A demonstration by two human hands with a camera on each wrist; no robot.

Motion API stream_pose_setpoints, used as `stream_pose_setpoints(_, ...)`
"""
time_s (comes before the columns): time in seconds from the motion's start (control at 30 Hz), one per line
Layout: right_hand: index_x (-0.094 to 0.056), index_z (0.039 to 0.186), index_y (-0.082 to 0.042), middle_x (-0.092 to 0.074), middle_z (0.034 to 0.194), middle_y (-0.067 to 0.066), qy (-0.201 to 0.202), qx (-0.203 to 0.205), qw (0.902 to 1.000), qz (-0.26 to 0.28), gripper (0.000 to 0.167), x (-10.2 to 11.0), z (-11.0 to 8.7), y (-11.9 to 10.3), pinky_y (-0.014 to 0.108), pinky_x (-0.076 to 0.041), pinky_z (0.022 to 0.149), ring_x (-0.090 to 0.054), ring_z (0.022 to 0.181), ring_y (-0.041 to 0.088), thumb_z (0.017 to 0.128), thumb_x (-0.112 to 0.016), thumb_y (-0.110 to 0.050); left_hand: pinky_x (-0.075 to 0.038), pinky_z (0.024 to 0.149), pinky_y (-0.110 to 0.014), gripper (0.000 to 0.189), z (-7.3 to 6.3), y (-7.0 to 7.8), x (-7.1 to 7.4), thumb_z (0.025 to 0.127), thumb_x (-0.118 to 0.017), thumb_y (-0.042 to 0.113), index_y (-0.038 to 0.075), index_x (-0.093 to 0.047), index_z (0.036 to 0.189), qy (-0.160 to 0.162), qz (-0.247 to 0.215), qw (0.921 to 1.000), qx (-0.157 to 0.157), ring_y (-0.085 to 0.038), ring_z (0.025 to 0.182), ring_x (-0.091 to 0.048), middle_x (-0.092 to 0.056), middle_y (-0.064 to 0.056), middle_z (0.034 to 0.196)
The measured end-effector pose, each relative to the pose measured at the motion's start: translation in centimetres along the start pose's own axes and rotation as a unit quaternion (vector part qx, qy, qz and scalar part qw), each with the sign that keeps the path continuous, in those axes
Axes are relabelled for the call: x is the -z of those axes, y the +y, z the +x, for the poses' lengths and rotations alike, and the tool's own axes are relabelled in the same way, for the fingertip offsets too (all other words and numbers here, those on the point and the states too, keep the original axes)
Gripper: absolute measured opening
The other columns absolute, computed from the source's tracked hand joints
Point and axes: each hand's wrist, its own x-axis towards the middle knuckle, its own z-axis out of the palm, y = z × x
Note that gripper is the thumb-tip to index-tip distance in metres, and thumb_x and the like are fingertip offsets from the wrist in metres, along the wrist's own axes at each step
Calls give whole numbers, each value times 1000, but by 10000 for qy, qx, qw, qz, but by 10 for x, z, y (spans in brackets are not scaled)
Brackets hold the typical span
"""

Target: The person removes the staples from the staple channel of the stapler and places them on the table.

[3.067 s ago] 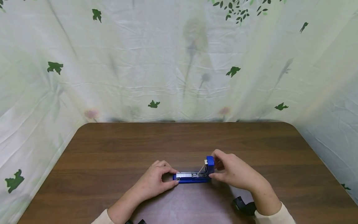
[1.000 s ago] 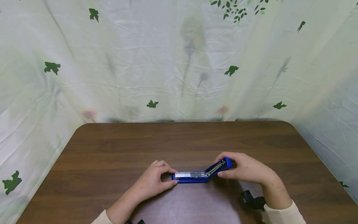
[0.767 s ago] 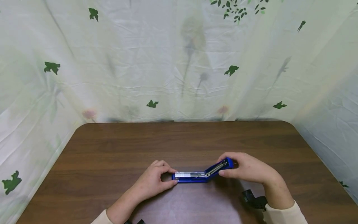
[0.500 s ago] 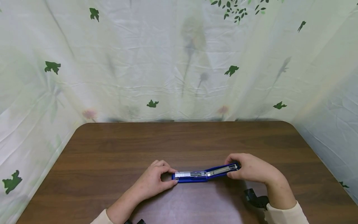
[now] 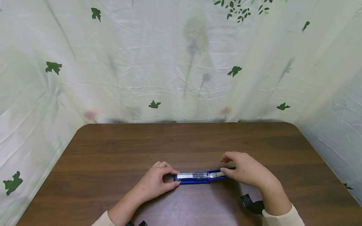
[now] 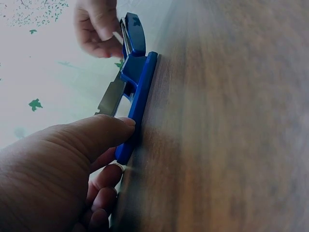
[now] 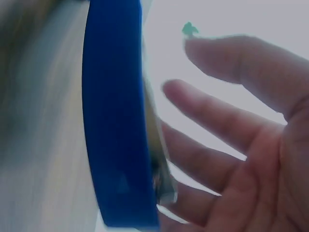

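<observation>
A blue stapler (image 5: 195, 179) lies spread on the table, its silver magazine showing and its cover (image 5: 217, 174) folded back to the right, slightly raised. My left hand (image 5: 155, 180) pinches the left end of the base between thumb and fingers; in the left wrist view the thumb lies against the blue base (image 6: 140, 104). Over the cover, my right hand (image 5: 250, 169) has its thumb and fingers apart. The right wrist view shows the blue cover (image 7: 116, 121) beside the loose, spread fingers (image 7: 212, 111), not gripped. From the head, the right thumb overlaps the cover's far part.
The brown wooden table (image 5: 127, 141) stretches out around both hands. Behind it hangs a pale curtain (image 5: 175, 62) with green leaf prints. A black wrist device (image 5: 251, 204) sits under the right wrist.
The stapler's cover has swung from upright down to the right, nearly flat. My right hand has let go of it and shifted slightly left above it. The left hand keeps its hold.
</observation>
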Motion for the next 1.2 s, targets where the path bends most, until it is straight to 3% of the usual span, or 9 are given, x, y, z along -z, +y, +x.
stream_pose_setpoints(0.2, -71, 100, -22, -70, 99, -10, 893, 422, 9950, -150, 7, -14, 6, -18, 40, -56, 87, -68, 99, 15, 94, -74, -23, -45, 77, -24, 25, 0, 0, 0, 81, -87, 29, 24, -79, 104, -16, -24, 10000, -33, -6, 88, -50, -64, 14, 94)
stream_pose_setpoints(0.27, -71, 96, -24, -68, 94, -13, 1000, 490, 9937, -146, 5, -20, 8, -24, 35, -57, 83, -68, 94, 10, 94, -74, -22, -45, 77, -24, 24, 0, 1, 0, 81, -87, 29, 24, -79, 104, -15, -25, 10000, -45, -6, 87, -50, -64, 14, 94)
stream_pose_setpoints(0.43, -70, 91, -24, -64, 82, -18, 833, 614, 9946, -126, 6, -35, 11, -36, 23, -52, 69, -58, 75, -2, 93, -74, -20, -46, 78, -24, 25, 0, 0, 0, 81, -87, 29, 25, -79, 104, -3, -6, 10000, -70, -6, 88, -50, -64, 15, 94)
stream_pose_setpoints(0.57, -70, 89, -22, -62, 79, -16, 752, 812, 9938, -78, 8, -46, 12, -43, 20, -46, 62, -51, 68, -3, 91, -75, -17, -46, 78, -24, 24, 1, 0, 0, 81, -87, 30, 25, -79, 104, 4, -50, 10000, -59, -6, 88, -51, -65, 14, 95)
stream_pose_setpoints(0.9, -71, 87, -19, -59, 67, -16, 681, 664, 9953, -189, 6, -65, 14, -56, 21, -40, 56, -46, 59, -3, 89, -76, -18, -45, 76, -23, 24, 0, -1, 0, 81, -87, 29, 25, -79, 104, 27, -147, 9999, -82, -7, 87, -51, -65, 13, 94)
stream_pose_setpoints(1.2, -72, 94, -17, -57, 63, -16, 543, 541, 9970, -90, 6, -72, 14, -57, 21, -39, 52, -46, 54, -3, 91, -76, -20, -46, 76, -23, 24, 1, -2, 0, 82, -86, 30, 26, -79, 104, 20, -126, 9998, -142, -7, 87, -51, -65, 14, 95)
